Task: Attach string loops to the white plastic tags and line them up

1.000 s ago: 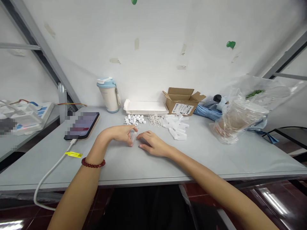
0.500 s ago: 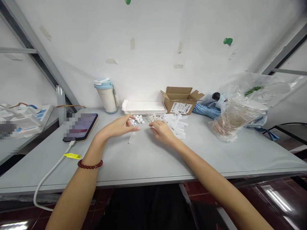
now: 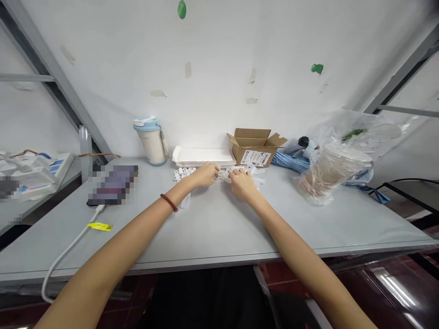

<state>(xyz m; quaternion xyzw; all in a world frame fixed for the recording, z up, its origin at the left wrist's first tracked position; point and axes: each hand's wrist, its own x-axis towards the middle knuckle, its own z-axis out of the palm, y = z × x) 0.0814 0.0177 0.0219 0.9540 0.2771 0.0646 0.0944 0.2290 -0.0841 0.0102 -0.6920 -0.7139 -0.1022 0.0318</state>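
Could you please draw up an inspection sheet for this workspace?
Surface: grey table, flat.
Parts: white caps, pale strings and clear pieces; a loose piece lies apart, partly hidden by the left forearm.
Clutter: phone, tumbler, white trays, open carton, blue fabric, plastic bag.
Hands: left hand and right hand at the strings; grips unclear.
Cables: white cable plugged into the phone, yellow tag; thin wires, back left.
Surroundings: white wall with tape scraps; metal frames both sides.

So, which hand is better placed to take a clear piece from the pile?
Probably the right hand: it is at the edge of the clear pile, while the left hand is farther.
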